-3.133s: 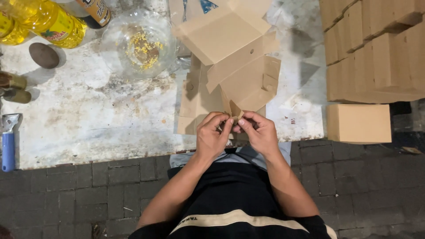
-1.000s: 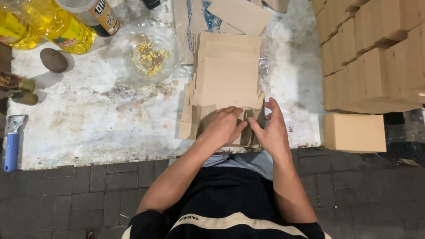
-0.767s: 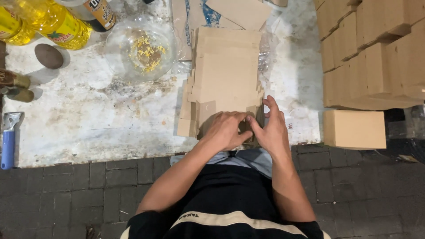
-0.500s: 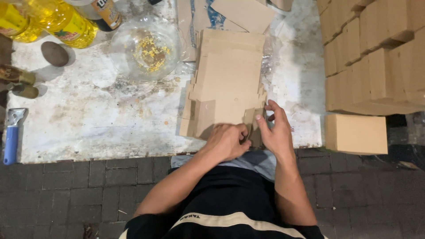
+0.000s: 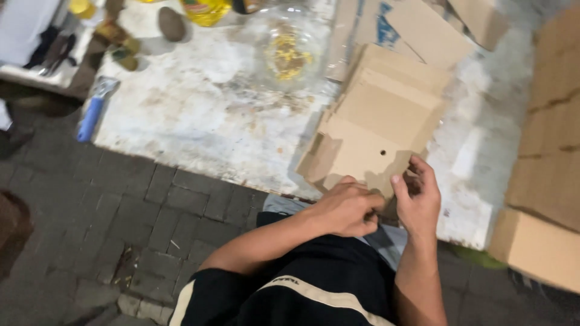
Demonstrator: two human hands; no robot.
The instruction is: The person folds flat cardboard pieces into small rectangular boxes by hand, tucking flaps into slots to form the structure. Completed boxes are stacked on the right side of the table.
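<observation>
At the bench's left edge a blue-handled tool (image 5: 92,115) lies half over the rim, and further along the far side a clear plastic bag (image 5: 289,53) with yellow bits sits on the stained white bench (image 5: 199,115). Right of the middle, a stack of flat cardboard blanks (image 5: 380,121) lies with its long axis running from the near edge away toward the far right corner.

The left hand (image 5: 347,208) is curled nearly closed at the near edge, knuckles up, fingers pinching the near flap of the top blank. The right hand (image 5: 417,196) stands just beside it, touching the same flap, fingers half open and bent onto the cardboard's edge. Both forearms come up from the lap, the blank lying directly ahead of them; the hands are about equally near.

Folded cardboard boxes (image 5: 544,181) are piled at the right edge.
</observation>
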